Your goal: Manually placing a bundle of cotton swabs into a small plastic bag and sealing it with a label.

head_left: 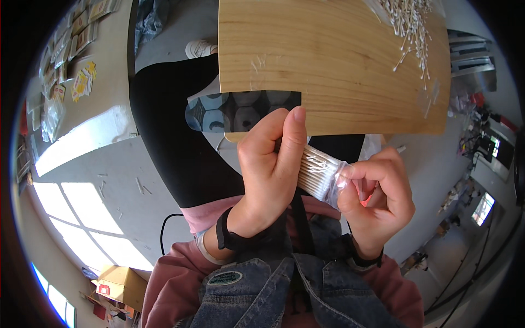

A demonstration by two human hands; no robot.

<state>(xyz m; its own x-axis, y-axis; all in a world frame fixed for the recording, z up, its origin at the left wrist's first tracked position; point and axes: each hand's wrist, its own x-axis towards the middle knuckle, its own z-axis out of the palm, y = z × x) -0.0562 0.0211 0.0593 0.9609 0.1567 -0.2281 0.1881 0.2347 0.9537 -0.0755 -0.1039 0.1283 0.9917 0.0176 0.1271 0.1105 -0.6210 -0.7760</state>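
Left hand [273, 161] grips one cotton-swab bundle [316, 172]; right hand [383, 191] pinches its one clear bag [331, 192]; one loose swab pile [406, 24] far right.

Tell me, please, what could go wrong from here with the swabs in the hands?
1. The clear bag might tear where the right hand pinches its end.
2. If the left hand loosens, the swabs could drop, since they are held over the lap, not over the table.
3. The loose swabs lie near the right edge, so a bump might knock some off.
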